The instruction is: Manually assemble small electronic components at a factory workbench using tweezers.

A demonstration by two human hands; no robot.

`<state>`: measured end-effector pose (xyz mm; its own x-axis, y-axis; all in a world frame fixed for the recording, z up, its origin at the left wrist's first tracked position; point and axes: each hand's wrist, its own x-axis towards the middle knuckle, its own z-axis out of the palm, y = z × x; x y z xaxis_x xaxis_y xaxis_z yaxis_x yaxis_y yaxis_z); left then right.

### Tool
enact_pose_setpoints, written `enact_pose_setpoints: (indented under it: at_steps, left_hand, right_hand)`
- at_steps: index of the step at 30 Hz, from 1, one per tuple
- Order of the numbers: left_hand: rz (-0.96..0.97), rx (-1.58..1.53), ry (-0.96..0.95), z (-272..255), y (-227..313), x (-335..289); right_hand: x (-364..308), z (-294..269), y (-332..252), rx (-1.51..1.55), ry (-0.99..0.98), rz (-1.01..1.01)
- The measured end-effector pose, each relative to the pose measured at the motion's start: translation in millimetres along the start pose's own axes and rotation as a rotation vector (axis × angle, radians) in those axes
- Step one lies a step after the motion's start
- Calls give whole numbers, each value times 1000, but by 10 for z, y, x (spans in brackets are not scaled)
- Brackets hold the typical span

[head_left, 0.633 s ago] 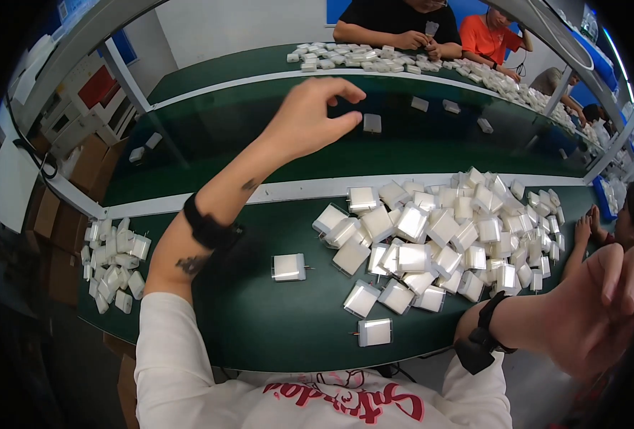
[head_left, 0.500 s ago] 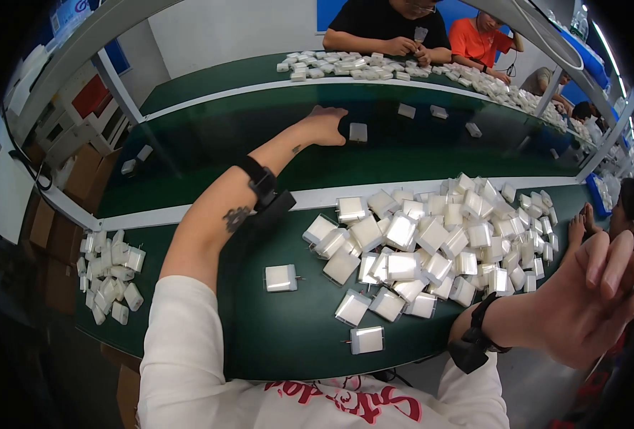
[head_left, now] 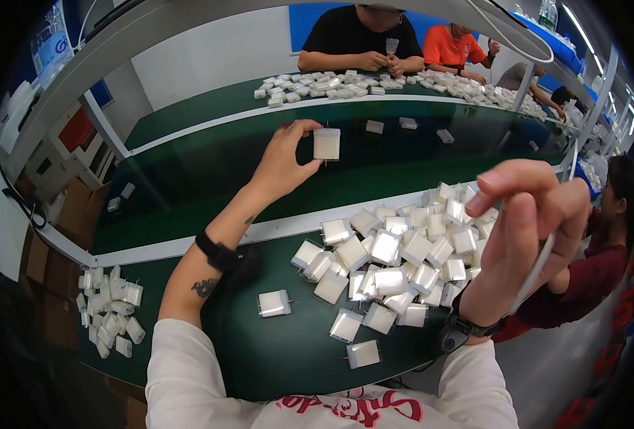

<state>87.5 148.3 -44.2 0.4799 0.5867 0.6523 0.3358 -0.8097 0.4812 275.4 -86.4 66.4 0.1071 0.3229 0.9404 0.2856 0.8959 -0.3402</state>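
Note:
My left hand (head_left: 282,163) is closed on a white rectangular block (head_left: 327,144), raised over the dark green belt with its broad face toward me. Thumb and fingers grip it by its left edge, and thin pins stick out at its ends. My right hand (head_left: 523,229) is lifted over the right end of the near table, fingers curled. A thin whitish strip (head_left: 536,275) runs down from its fingers; what kind of thing it is I cannot make out. Below and left of that hand lies a big pile of similar blocks (head_left: 390,247), with single blocks (head_left: 274,304) nearer me.
A smaller heap of blocks (head_left: 111,309) lies at the left end of the table. A white rail (head_left: 274,227) separates table and belt; several blocks (head_left: 375,126) lie on the belt. Co-workers (head_left: 360,39) sit across; another person (head_left: 581,286) is at right. A metal frame (head_left: 102,121) stands left.
My left hand has picked a block off the belt and drawn it back toward me. My right hand has moved left and turned, its strip now in plain view. The whole view has shifted slightly.

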Motion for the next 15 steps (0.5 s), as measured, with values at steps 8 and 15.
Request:
enact_pose_setpoints:
  at_steps: [8, 15]
  left_hand:
    - [200, 67, -3, -570, 661, -479]
    - [100, 81, -415, -262, 802, -761]
  right_hand:
    - [-34, 162, 279, -87, -153, 98]
    - [20, 63, 264, -93, -96, 83]
